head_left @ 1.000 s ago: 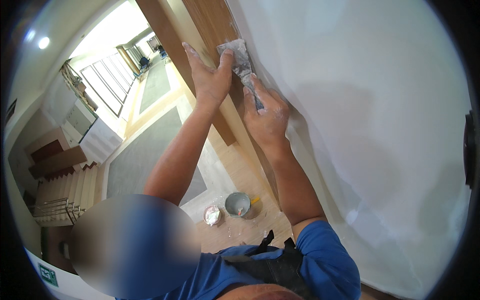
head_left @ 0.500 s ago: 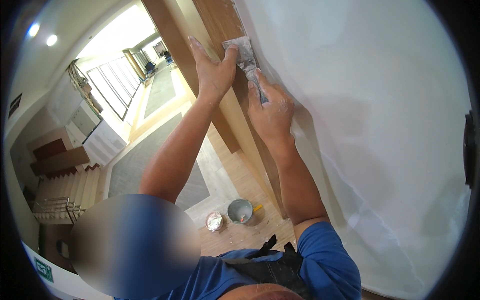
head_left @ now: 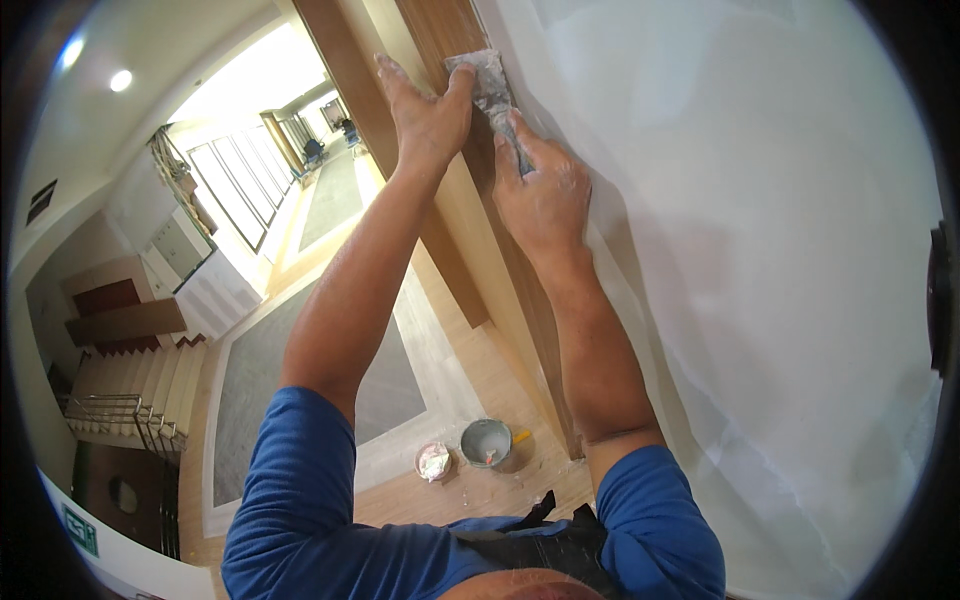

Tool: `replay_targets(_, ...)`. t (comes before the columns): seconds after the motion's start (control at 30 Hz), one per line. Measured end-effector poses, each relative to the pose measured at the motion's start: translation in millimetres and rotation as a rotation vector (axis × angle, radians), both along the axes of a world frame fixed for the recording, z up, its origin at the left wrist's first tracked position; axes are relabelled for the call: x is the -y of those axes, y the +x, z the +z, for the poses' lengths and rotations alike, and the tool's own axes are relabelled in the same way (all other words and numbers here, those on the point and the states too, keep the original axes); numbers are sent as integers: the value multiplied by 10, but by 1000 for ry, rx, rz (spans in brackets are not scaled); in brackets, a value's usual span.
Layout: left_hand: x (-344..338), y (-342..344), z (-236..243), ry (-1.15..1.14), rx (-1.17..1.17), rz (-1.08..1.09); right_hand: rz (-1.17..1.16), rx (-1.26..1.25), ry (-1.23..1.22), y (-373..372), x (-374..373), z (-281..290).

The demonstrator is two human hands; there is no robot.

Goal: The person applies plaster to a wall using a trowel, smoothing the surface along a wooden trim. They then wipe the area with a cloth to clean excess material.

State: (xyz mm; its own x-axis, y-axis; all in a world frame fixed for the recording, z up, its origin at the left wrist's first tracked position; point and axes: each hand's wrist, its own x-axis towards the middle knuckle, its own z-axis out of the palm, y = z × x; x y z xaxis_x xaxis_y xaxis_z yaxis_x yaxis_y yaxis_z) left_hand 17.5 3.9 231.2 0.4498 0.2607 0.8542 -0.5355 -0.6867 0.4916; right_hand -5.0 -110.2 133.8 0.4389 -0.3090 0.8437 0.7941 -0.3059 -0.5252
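Nearest us, 2 blue sleeves (head_left: 295,470) rise from the lower edge. Beyond them, at upper centre, we find the right hand (head_left: 545,190), its fingers closed round the handle of a paste-smeared scraper (head_left: 487,78), probably gripped this way to direct the blade. That blade lies over the brown trim (head_left: 440,25), next to the white wall (head_left: 750,260). The left hand (head_left: 425,120) is spread, its thumb touching the blade's left edge, we judge to steady it; whether its other fingers touch wood, we cannot tell. Farther off, at lower centre, a grey bucket (head_left: 470,455) and a small tub (head_left: 433,462) stand close together on the floor (head_left: 545,485), likely to keep them handy. Farthest, we see stairs (head_left: 140,380) at left.
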Motion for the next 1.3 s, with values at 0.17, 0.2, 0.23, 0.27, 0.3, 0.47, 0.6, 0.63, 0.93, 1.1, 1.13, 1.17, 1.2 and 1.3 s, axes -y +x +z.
replay_targets(0.17,9,-11,35,8,-3,34,-1,38,37,27,-39,24)
replay_targets(0.2,21,-17,58,7,4,29,-8,37,24,36,-37,51)
replay_targets(0.23,30,-19,79,5,11,24,-16,36,11,42,-31,80)
replay_targets(0.27,38,-19,99,4,18,19,-24,35,-2,47,-23,110)
replay_targets(0.3,19,-17,77,6,15,30,-25,29,-6,40,-36,94)
replay_targets(0.47,-31,59,15,14,42,27,-15,3,-16,44,-37,40)
replay_targets(0.6,-105,156,-12,33,80,25,32,-31,-16,12,-41,34)
replay_targets(0.63,-135,190,14,38,94,24,37,-46,-26,-10,-41,65)
replay_targets(0.93,-55,8,750,41,136,204,-41,106,-21,52,-157,644)
replay_targets(1.1,-183,-322,184,153,237,6,-6,232,43,3,-297,-124)
replay_targets(1.13,-213,-485,-55,187,188,5,-13,287,59,-21,-302,-410)
replay_targets(1.17,-280,-664,-297,196,141,-37,58,197,31,-184,-304,-667)
replay_targets(1.2,-336,-807,-523,198,96,-86,123,108,-2,-306,-284,-888)
replay_targets(1.3,-396,-976,-860,164,-32,-194,88,83,12,-321,-296,-1212)
